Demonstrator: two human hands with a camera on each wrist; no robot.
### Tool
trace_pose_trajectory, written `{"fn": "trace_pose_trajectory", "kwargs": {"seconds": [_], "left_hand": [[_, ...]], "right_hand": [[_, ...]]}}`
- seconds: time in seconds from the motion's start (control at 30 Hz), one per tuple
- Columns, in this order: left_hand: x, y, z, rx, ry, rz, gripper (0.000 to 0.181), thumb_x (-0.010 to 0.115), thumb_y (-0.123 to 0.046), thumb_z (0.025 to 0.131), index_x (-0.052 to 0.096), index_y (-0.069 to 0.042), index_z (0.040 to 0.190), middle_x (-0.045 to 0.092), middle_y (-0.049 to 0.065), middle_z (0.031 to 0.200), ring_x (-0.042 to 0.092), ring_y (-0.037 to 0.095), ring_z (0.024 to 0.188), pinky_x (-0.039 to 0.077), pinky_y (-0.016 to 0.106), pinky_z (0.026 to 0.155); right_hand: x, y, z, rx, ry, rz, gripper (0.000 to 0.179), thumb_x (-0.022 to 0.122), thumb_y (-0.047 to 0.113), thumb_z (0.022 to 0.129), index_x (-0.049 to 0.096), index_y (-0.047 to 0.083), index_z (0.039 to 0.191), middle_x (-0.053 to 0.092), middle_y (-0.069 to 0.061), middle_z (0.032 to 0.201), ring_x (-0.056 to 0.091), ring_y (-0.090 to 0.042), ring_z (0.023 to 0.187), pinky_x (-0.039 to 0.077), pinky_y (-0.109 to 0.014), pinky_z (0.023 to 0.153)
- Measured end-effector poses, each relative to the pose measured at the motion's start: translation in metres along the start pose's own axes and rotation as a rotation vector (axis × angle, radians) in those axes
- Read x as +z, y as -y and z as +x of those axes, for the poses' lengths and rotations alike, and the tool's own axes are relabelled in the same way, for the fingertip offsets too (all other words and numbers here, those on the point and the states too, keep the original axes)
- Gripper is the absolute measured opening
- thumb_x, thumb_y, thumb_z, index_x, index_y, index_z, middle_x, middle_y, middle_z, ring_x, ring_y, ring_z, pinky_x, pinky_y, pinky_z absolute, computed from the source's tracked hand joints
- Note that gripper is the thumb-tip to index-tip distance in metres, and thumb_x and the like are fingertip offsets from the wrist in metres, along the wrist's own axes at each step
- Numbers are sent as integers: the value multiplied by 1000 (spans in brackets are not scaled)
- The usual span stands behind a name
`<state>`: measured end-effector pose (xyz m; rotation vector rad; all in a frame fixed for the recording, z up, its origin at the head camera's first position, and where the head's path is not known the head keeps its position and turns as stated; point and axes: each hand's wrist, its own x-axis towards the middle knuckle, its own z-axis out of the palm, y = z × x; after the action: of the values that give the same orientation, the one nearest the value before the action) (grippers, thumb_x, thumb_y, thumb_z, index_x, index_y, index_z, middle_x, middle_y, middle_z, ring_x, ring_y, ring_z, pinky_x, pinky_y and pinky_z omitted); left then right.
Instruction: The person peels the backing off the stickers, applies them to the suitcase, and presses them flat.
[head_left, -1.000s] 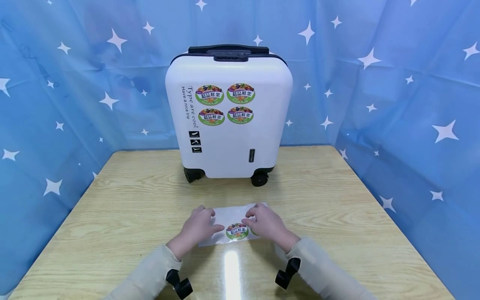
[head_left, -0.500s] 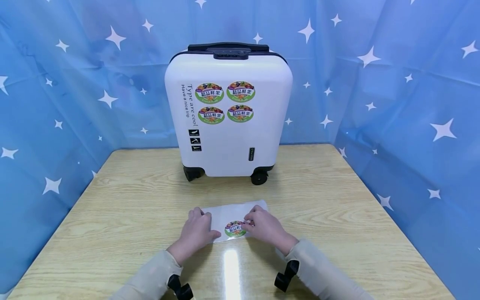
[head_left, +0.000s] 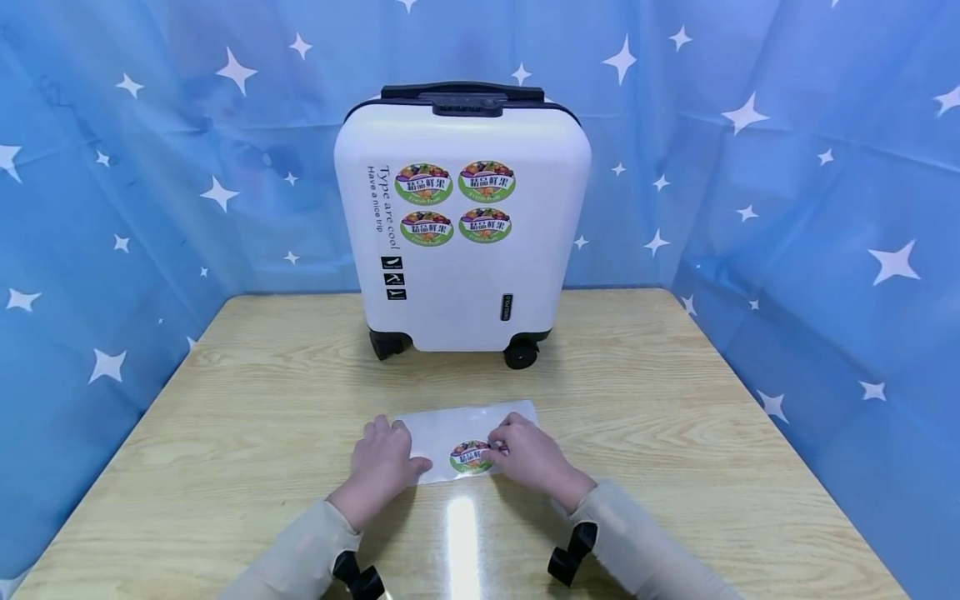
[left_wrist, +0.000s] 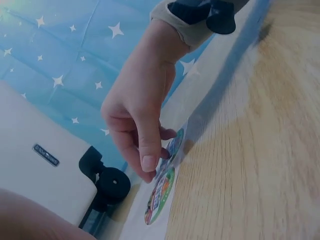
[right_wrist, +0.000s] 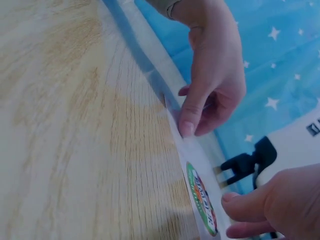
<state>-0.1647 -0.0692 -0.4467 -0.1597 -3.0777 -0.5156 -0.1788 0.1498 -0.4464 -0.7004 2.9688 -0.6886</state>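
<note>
A white sticker sheet (head_left: 442, 429) lies flat on the wooden table, bearing oval fruit stickers. My left hand (head_left: 382, 458) rests on the sheet's left end, thumb tip and fingers touching it. At the sheet's right part is my right hand (head_left: 534, 457), thumb and forefinger bent over the second sticker (left_wrist: 176, 145). Its fingertips are at that sticker; whether they pinch its edge I cannot tell. The other sticker (head_left: 469, 457) lies just left of the right thumb. Behind the sheet stands a white suitcase (head_left: 465, 292) with several like stickers (head_left: 423, 183) on its front.
The suitcase stands upright on black wheels (head_left: 521, 353), its handle (head_left: 461, 89) on top. Blue star-patterned curtains (head_left: 787, 167) enclose the back and sides of the table (head_left: 247, 400). Black wrist mounts (head_left: 573, 554) sit on both sleeves.
My left hand has slid left along the sheet, uncovering more of its left part. The right thumb and forefinger have moved slightly left over the stickers. The suitcase stays put.
</note>
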Motion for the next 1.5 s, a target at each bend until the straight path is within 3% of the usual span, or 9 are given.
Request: {"fn": "trace_pose_trajectory", "kwargs": {"seconds": [0.1, 0.37, 0.5, 0.63, 1.0, 1.23, 1.5], "left_hand": [[-1, 0, 1, -5, 20, -35, 47, 81, -35, 70, 56, 4, 78, 41, 13, 80, 39, 25, 72, 37, 31, 47], [3, -1, 6, -10, 24, -172, 40, 79, -23, 73, 62, 7, 95, 51, 10, 80, 48, 20, 69, 44, 31, 56], [2, -1, 8, 38, 30, -290, 35, 75, -20, 77, 61, 5, 99, 58, 9, 81, 54, 18, 69, 48, 31, 58], [0, -3, 7, 48, 75, -424, 40, 75, -20, 79, 58, 5, 104, 63, 11, 85, 59, 19, 73, 49, 32, 59], [-4, -7, 10, -38, 173, -696, 35, 72, -8, 78, 57, 7, 105, 58, 8, 76, 57, 18, 68, 49, 29, 51], [-6, -9, 15, -34, 147, -820, 29, 69, -4, 78, 59, 8, 102, 62, 9, 78, 59, 18, 71, 50, 30, 57], [-4, -15, 20, -116, 135, -978, 29, 70, -4, 80, 61, 5, 106, 67, 10, 84, 62, 17, 75, 50, 30, 65]], "right_hand": [[0, 0, 0, -3, -2, -3, 24, 69, 27, 84, 71, 5, 94, 56, -3, 92, 54, -16, 83, 47, -30, 68], [2, -2, 0, -24, 15, -4, 22, 69, 27, 83, 71, 6, 91, 55, -1, 88, 51, -14, 81, 45, -29, 67], [2, -2, 0, -7, 7, 2, 25, 69, 27, 84, 71, 5, 96, 54, -2, 89, 50, -14, 80, 44, -29, 66], [2, -3, 1, 11, 4, 11, 26, 69, 27, 84, 70, 5, 98, 54, -2, 90, 50, -13, 79, 44, -28, 65], [2, -3, 2, 50, -2, 64, 26, 67, 28, 85, 70, 6, 99, 54, -2, 91, 50, -12, 78, 45, -29, 66], [-2, 1, 5, 53, -54, 82, 24, 67, 28, 85, 71, 7, 95, 57, -2, 91, 52, -13, 79, 45, -31, 68], [-7, 7, 4, 77, -108, 163, 19, 67, 25, 86, 71, 9, 94, 54, 2, 86, 48, -9, 68, 42, -24, 58]]}}
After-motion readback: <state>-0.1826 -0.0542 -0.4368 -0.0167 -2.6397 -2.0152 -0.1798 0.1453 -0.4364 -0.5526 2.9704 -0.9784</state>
